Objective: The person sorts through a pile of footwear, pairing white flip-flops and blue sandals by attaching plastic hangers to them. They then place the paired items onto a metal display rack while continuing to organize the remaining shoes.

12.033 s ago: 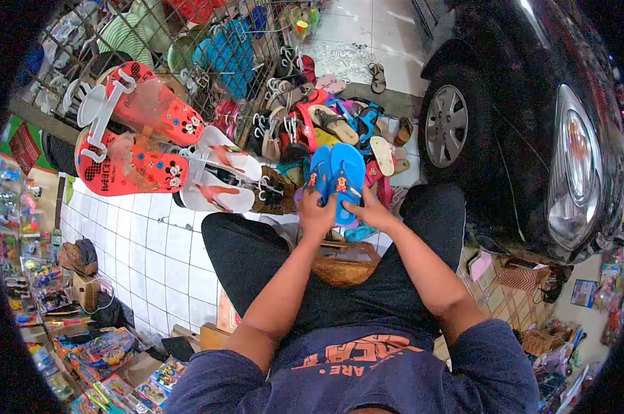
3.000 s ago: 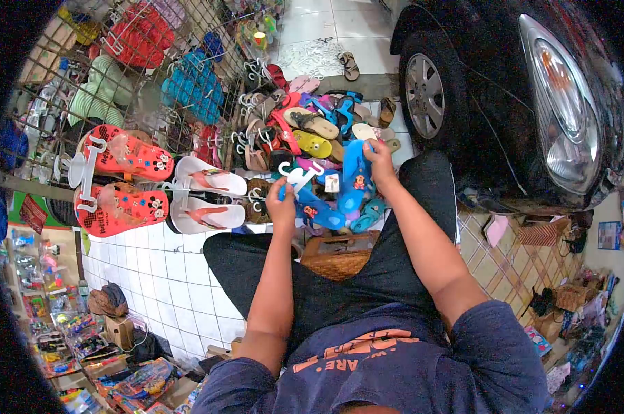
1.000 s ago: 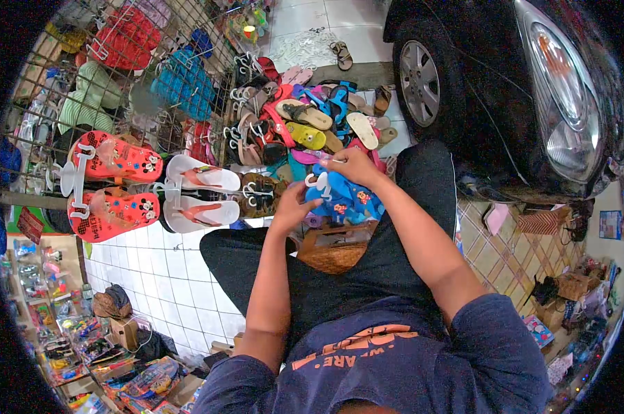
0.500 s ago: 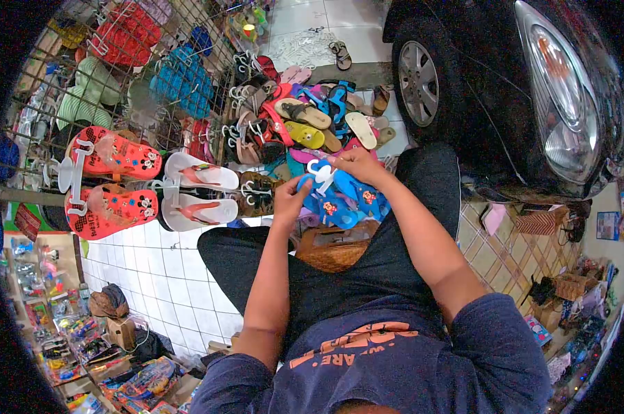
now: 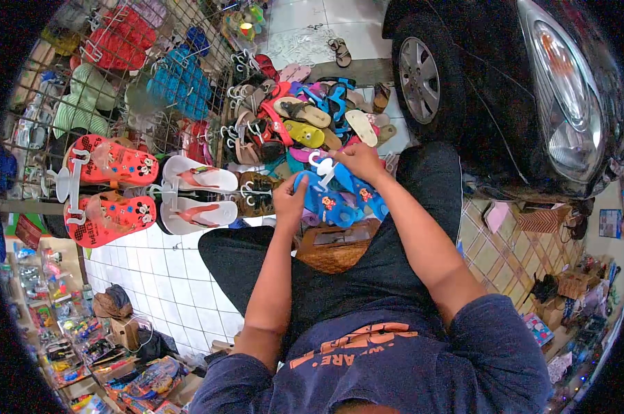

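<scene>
I hold a pair of small blue sandals with cartoon prints over my lap. My left hand grips the left sandal at its edge. My right hand pinches the top of the pair where a white plastic hanger is hooked on. Just beyond my hands lies a heap of loose sandals in many colours.
A wire grid rack at left carries hung red Mickey sandals and white sandals. A woven basket sits between my knees. A black car stands close at right. Toy packs crowd the lower left.
Both sandals have been brought together and a white hanger fitted on them; over the last second the pair has risen slightly with the hanger now upright under my right hand.
</scene>
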Tool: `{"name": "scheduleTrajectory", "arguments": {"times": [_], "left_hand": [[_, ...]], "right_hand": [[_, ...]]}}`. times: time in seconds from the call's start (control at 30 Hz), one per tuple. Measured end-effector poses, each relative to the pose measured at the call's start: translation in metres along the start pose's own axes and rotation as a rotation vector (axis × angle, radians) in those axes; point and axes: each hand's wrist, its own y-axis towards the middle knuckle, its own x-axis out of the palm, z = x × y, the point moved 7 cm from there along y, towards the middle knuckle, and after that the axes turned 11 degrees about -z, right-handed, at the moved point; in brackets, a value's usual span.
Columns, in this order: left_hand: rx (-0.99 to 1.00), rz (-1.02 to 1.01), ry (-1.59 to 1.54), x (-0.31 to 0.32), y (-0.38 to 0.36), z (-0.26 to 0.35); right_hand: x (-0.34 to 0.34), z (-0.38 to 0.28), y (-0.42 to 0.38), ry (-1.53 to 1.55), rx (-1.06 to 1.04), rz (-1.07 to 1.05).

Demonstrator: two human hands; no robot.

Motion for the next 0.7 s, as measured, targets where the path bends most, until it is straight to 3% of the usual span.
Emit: {"name": "scheduleTrajectory", "arguments": {"times": [0.1, 0.23, 0.3, 0.4, 0.47, 0.57, 0.63, 0.7], "left_hand": [[-0.044, -0.022, -0.075, -0.002, 0.000, 0.001], [-0.004, -0.036, -0.102, -0.006, 0.003, 0.001], [0.072, -0.049, -0.054, -0.003, 0.003, 0.011], [0.115, -0.120, 0.023, 0.001, 0.006, 0.008], [0.174, -0.282, 0.157, 0.016, 0.007, 0.005], [0.252, -0.249, 0.240, 0.025, 0.003, 0.017], [0.198, -0.266, 0.215, 0.024, 0.003, 0.010], [0.136, -0.313, 0.173, 0.026, 0.001, 0.012]], "right_hand": [[-0.007, 0.003, 0.001, 0.261, -0.144, 0.159], [-0.011, 0.013, 0.003, 0.429, -0.092, 0.126], [-0.017, 0.019, -0.002, 0.654, -0.068, 0.236], [-0.020, 0.013, -0.004, 0.673, -0.143, 0.222], [-0.014, 0.016, 0.003, 0.454, -0.198, 0.263], [-0.002, -0.005, -0.008, 0.215, -0.172, 0.151], [0.014, -0.028, -0.017, 0.289, -0.404, -0.015], [0.024, -0.036, -0.019, 0.242, -0.427, -0.086]]}}
